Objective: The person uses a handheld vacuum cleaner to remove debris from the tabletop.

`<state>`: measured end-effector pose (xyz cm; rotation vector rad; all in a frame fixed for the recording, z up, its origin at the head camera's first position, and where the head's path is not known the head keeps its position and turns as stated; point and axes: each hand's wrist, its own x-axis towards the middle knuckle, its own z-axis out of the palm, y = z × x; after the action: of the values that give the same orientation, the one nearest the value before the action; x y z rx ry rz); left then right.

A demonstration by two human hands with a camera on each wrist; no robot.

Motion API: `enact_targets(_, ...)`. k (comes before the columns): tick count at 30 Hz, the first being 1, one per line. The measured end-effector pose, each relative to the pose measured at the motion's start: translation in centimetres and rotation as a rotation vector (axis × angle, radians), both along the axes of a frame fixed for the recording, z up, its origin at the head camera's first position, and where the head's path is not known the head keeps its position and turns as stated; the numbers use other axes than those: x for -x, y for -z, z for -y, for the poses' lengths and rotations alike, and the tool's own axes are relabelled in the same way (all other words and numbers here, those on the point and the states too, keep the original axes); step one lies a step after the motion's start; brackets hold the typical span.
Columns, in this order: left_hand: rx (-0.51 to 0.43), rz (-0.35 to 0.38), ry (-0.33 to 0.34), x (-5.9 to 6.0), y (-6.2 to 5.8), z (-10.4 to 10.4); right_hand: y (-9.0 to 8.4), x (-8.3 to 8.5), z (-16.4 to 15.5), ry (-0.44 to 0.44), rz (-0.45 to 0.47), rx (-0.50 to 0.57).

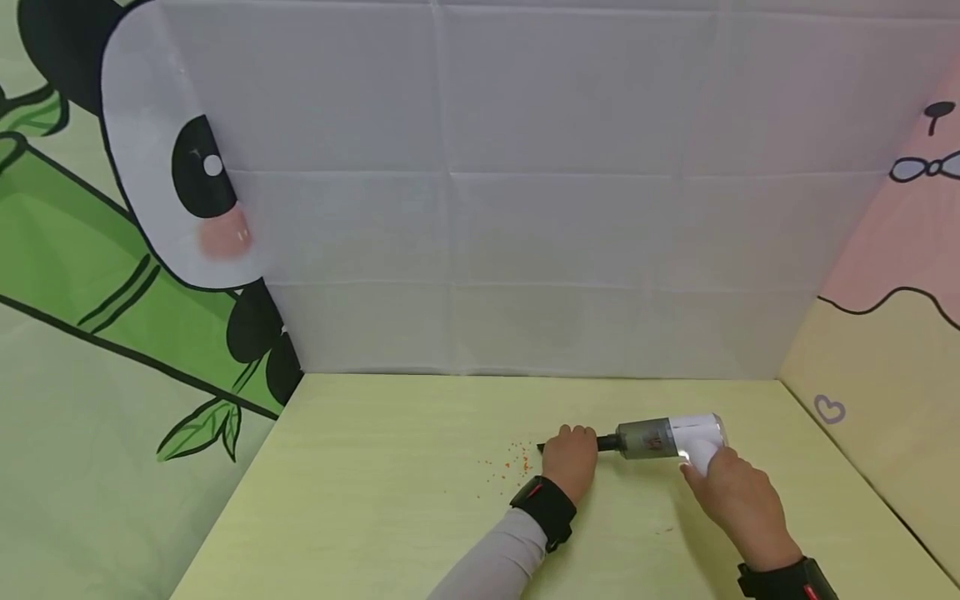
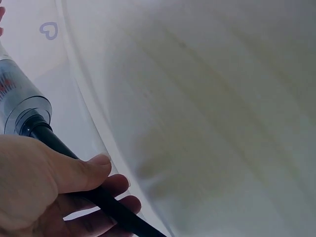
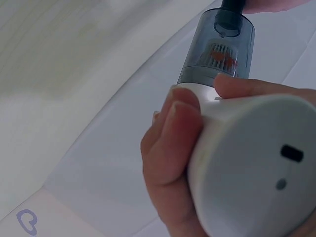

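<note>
A white handheld vacuum cleaner with a clear grey dust cup lies level just above the table, its nozzle toward the left. My right hand grips its white handle; the right wrist view shows fingers curled round it and the handle's round end. Around the black nozzle tube, my left hand has its thumb and fingers curled. The tube's dark tip shows just left of that hand, beside scattered orange crumbs. Orange bits also show inside the dust cup in the right wrist view.
The pale yellow table runs back to a white sheet wall. Cartoon-printed panels stand at the left and right. A few faint reddish specks lie on the table left of the right hand.
</note>
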<state>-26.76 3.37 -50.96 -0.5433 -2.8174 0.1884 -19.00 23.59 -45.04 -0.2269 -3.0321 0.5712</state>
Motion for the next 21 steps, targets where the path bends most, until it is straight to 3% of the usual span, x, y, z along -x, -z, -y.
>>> enact_targets(21, 0.003, -0.043, -0.032, 0.91, 0.93, 0.18, 0.1, 0.87, 0.45, 0.004, -0.032, -0.006)
